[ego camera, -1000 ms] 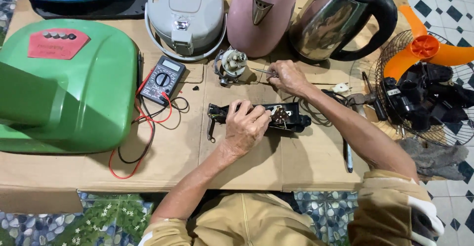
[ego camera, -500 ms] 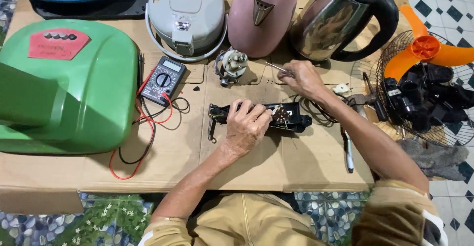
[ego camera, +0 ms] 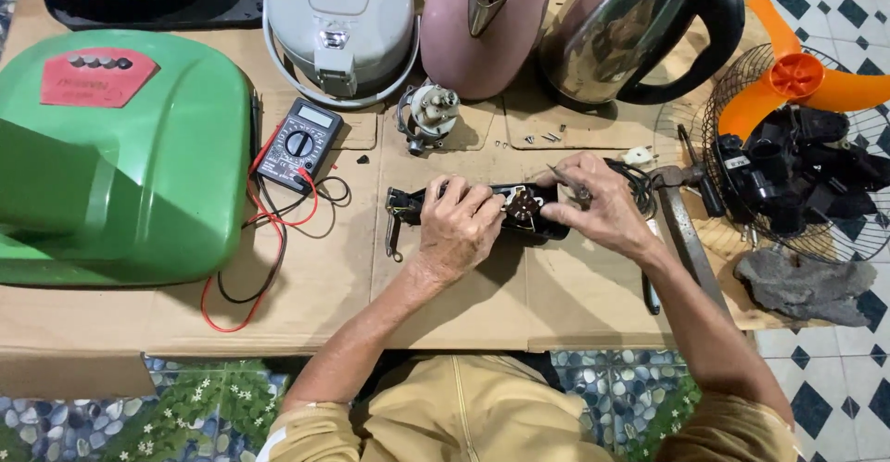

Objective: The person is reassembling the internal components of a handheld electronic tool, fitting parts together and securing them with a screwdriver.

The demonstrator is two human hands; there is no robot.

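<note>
Brown corrugated cardboard (ego camera: 306, 304), matte and creased at its fold lines, lies flat and carries all the work. At its middle lies a black plastic switch housing (ego camera: 533, 216), long and narrow, with a round, toothed rotary part showing on its upper face and a thin bent metal piece jutting from its left end. The left hand (ego camera: 461, 226) lies over the housing's left half, its grip clenched around the body. The right hand (ego camera: 603, 207) rests against the housing's right end, its grip pinched on a thin metal tool (ego camera: 564, 177) whose pointed tip sticks up and to the left; whether the tool touches the housing cannot be told. A black digital multimeter (ego camera: 299, 143) with a round dial lies left of the housing, its red and black leads looping loosely over the cardboard. A glossy green plastic cover (ego camera: 120, 165), rounded at the corners, fills the left side. Along the far edge stand a grey rice cooker (ego camera: 338, 26), a smooth pink kettle (ego camera: 487, 22) and a mirror-bright steel kettle (ego camera: 630, 36) with a black handle. A small motor (ego camera: 431, 114) sits just before the cooker. To the right an orange fan blade (ego camera: 797, 77) rests on a wire fan guard (ego camera: 714, 128).
</note>
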